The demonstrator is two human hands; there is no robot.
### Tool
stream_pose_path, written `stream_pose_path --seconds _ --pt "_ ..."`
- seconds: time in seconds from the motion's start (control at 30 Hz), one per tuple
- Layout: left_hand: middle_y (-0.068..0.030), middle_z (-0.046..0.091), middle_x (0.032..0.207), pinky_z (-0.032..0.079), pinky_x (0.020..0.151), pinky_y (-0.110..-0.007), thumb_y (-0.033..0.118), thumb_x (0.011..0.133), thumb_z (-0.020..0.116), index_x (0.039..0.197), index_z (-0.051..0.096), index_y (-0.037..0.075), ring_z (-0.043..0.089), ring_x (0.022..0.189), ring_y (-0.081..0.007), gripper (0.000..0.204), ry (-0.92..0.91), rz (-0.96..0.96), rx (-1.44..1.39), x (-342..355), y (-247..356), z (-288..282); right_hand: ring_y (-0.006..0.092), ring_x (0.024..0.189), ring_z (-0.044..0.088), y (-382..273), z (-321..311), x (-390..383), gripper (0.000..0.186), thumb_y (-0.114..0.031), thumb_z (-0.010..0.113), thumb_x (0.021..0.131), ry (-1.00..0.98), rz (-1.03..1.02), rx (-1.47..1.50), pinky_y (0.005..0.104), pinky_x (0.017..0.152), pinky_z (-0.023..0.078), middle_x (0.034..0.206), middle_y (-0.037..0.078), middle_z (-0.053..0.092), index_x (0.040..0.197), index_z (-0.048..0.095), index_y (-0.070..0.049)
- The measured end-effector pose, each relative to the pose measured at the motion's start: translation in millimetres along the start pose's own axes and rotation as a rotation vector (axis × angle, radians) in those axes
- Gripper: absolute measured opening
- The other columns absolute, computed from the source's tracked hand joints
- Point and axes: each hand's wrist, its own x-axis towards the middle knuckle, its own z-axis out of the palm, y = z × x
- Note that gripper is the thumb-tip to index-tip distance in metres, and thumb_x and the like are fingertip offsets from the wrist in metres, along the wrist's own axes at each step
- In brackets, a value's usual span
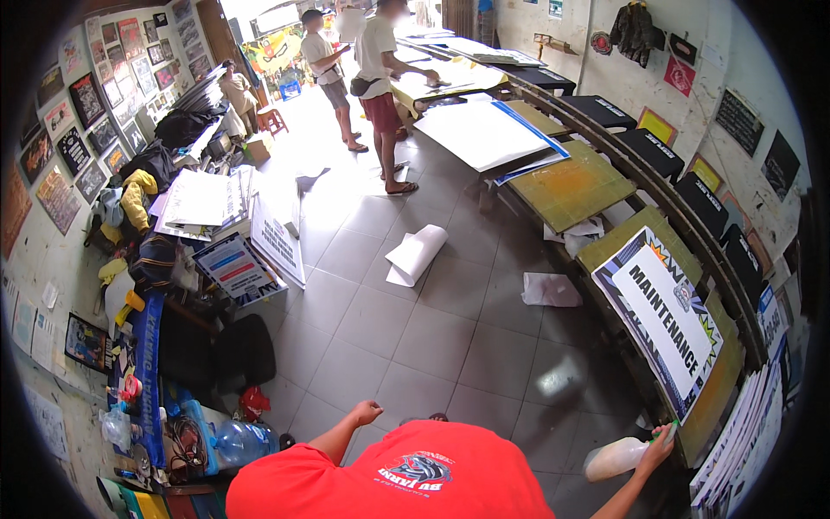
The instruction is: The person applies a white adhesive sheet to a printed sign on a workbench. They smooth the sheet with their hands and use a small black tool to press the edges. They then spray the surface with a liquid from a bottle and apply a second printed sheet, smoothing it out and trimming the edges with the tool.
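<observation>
My right hand is wrapped round the neck of a translucent plastic bottle with whitish contents. The bottle lies tilted to the left, and a bit of green shows by my fingers. That hand is beside the lower corner of a printed sign board with a white panel, dark lettering and a blue patterned border. Beneath the board is a yellowish flat table panel. Over the floor in front of my red shirt, my left hand has its fingers curled in, with nothing visible in them.
Stacked boards lean at the right. Further along the tables lies a white sheet. Loose paper and a crumpled sheet lie on the tiled floor. A black chair and a water jug are left. Two people stand ahead.
</observation>
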Motion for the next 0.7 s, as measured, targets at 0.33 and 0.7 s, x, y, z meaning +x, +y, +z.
stream_pose_path --seconds 0.33,0.7 --pt "-0.0192 0.072 0.104 0.052 0.090 -0.040 0.041 0.088 0.067 0.111 0.070 0.003 0.068 0.102 -0.0319 0.045 -0.017 0.002 0.000 14.9 16.9 -24.9 0.0127 0.087 0.061 8.6 2.5 -13.8 0.048 -0.041 0.057 0.098 0.051 -0.022 0.037 0.0288 0.063 0.044 0.095 0.003 0.065 0.126 0.061 -0.002" --pt "-0.0202 0.071 0.106 0.052 0.091 -0.041 0.042 0.088 0.066 0.111 0.070 0.003 0.068 0.103 -0.0329 0.045 -0.003 0.023 -0.008 13.2 7.6 -23.4 0.0135 0.083 0.060 -18.2 11.5 -25.6 0.049 -0.040 0.059 0.099 0.059 -0.054 0.021 0.0285 0.066 0.046 0.096 0.004 0.065 0.127 0.060 0.001"
